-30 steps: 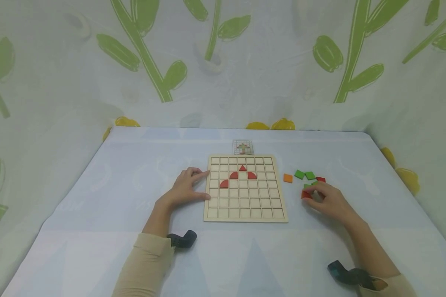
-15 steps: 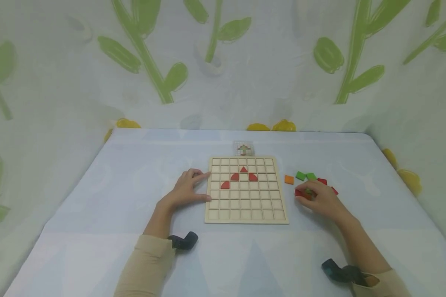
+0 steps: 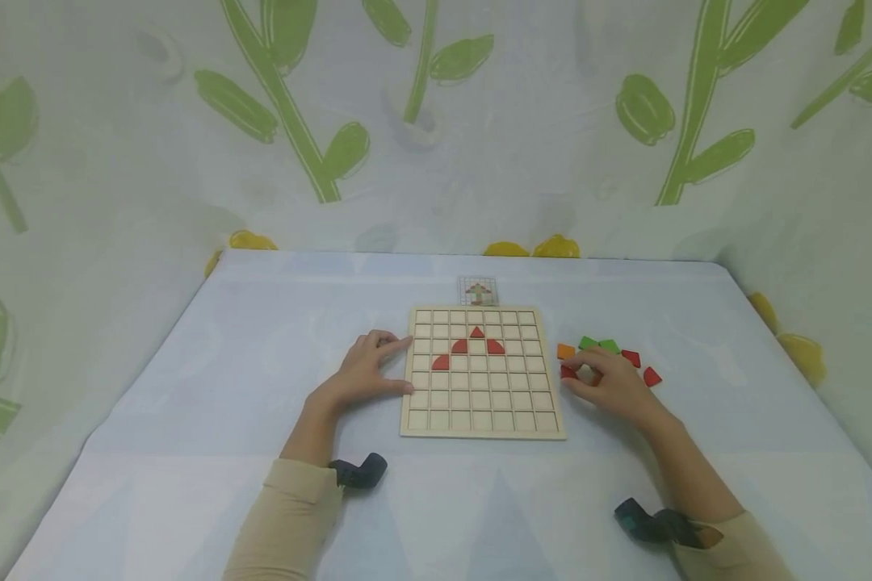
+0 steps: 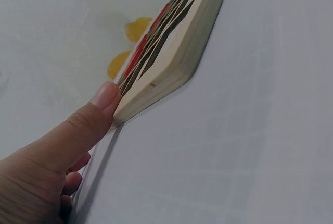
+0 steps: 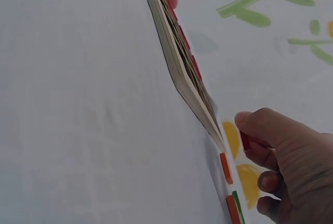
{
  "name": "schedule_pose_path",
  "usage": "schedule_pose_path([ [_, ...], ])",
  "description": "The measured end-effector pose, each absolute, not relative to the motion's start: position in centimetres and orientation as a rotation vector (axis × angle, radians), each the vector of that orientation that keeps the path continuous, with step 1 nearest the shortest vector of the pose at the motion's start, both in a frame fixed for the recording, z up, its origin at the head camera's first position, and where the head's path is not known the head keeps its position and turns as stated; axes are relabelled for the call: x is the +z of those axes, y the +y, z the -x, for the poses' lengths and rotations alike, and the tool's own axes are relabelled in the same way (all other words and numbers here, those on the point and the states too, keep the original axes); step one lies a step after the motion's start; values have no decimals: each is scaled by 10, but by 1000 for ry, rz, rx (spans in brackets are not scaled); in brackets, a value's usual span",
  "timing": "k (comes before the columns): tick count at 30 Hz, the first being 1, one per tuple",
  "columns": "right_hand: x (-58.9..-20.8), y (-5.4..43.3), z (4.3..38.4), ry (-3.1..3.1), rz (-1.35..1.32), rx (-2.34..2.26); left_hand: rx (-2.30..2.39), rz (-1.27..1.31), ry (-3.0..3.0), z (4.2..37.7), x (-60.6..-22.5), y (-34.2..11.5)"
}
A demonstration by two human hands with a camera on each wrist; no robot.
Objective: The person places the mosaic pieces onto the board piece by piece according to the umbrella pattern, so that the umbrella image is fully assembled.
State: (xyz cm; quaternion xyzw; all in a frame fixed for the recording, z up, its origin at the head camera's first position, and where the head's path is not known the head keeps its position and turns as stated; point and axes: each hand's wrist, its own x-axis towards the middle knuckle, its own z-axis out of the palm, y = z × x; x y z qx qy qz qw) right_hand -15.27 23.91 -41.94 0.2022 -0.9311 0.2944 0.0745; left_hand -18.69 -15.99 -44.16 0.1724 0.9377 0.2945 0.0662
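Observation:
A light wooden grid board (image 3: pixel 481 399) lies at the middle of the table. In its upper cells sit a red triangle (image 3: pixel 477 332) and three red quarter-circle tiles (image 3: pixel 460 347). My left hand (image 3: pixel 363 371) touches the board's left edge with thumb and index finger spread apart; in the left wrist view the thumb (image 4: pixel 83 127) lies against the edge. Just off the board's right side, my right hand (image 3: pixel 610 383) pinches a red tile (image 5: pixel 245 140) between thumb and fingertips. The fingers cover much of that tile, and the hand hides part of the loose pieces behind it.
Right of the board lie an orange square tile (image 3: pixel 565 351), green tiles (image 3: pixel 588 343) and red pieces (image 3: pixel 651 377). A small pattern card (image 3: pixel 477 290) lies against the board's far edge. Behind the table (image 3: pixel 262 290) hangs a leaf-printed cloth (image 3: pixel 516 145).
My right hand has drawn left from the loose pieces toward the board, carrying the red tile and uncovering a red piece on the right. The left hand stays at the board's edge.

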Motion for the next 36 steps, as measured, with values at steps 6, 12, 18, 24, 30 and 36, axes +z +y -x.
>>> schedule_pose_path([
  [6, -419, 228, 159, -2778, -656, 892, 896, -518, 2821, 187, -442, -160],
  [12, -420, 221, 166, -2769, -691, 897, 891, -507, 2821, 187, -440, -159],
  [18, -421, 211, 174, -2762, -728, 934, 890, -501, 2823, 187, -441, -159],
  [24, -422, 202, 180, -2844, -678, 941, 908, -501, 2809, 187, -442, -158],
  [30, -422, 194, 185, -2875, -670, 971, 905, -490, 2817, 186, -442, -158],
  [36, -422, 187, 189, -2919, -681, 988, 904, -484, 2819, 186, -441, -158],
])
